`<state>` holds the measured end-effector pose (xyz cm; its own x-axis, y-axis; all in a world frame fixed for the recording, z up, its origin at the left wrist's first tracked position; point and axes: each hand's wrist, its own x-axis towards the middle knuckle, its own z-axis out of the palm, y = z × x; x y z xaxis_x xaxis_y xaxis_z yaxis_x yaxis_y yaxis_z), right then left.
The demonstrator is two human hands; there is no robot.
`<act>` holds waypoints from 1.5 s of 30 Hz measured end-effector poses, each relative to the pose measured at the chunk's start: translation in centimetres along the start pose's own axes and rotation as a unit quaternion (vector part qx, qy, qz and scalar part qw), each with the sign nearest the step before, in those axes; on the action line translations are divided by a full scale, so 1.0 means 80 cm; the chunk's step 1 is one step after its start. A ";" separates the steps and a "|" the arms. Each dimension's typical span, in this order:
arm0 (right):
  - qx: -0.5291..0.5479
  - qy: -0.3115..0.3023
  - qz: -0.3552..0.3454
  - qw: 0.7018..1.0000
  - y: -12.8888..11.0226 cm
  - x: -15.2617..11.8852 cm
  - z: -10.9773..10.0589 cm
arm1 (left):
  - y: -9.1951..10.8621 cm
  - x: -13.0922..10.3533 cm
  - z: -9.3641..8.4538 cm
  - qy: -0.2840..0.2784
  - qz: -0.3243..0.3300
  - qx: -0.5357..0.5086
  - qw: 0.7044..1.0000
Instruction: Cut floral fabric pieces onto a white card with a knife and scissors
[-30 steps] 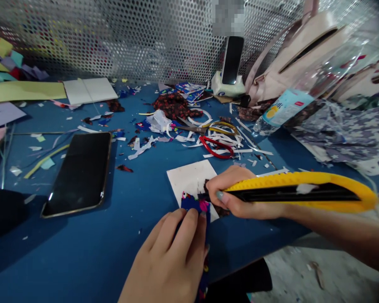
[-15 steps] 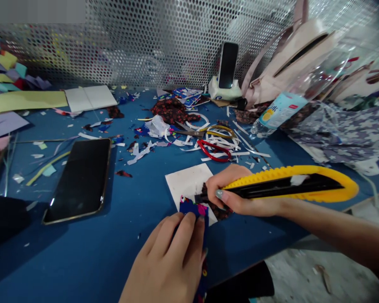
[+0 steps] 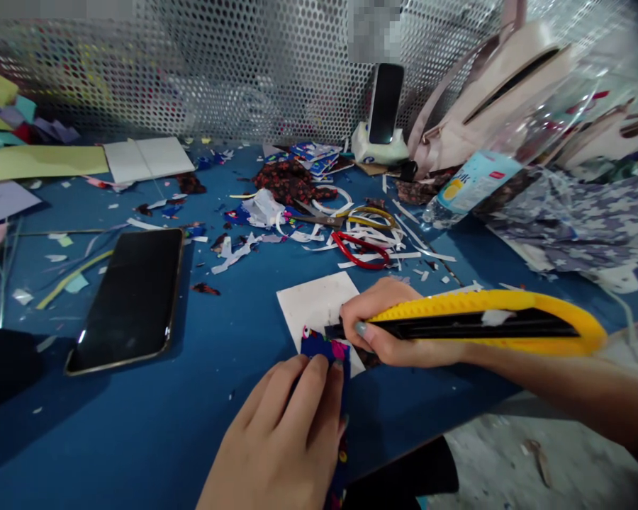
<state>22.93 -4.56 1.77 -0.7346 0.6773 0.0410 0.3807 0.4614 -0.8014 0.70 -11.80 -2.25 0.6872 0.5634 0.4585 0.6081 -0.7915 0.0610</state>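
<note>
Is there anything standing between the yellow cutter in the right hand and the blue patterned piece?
Nothing visible stands between them. The front end of the yellow cutter, in the right hand, is at the top edge of the blue patterned piece. The left hand is close, but not between.

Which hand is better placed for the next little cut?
Probably the right hand: it holds the yellow cutter, its dark tip close to the blue patterned piece. The left hand is busy holding that piece.

Looks like a craft workspace from here: blue tabletop [image 3: 234, 319] strewn with paper scraps [image 3: 237, 255], scissors [image 3: 324, 220] at centre
</note>
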 end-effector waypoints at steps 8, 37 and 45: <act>-0.028 0.107 0.046 0.993 -0.023 -0.023 0.001 | -0.001 -0.003 -0.001 -0.025 -0.006 -0.011 1.000; 0.008 0.132 0.134 0.982 -0.029 -0.031 0.018 | 0.003 -0.002 0.003 -0.005 -0.017 -0.013 1.000; 0.003 0.113 0.106 0.988 -0.028 -0.026 0.022 | -0.003 -0.016 0.005 -0.046 0.016 0.001 0.999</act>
<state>22.64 -8.02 2.46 -0.4939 0.8695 0.0031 0.5089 0.2920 -0.8098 -0.16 -12.19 -3.21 0.7402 0.5573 0.3761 0.5861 -0.8090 0.0453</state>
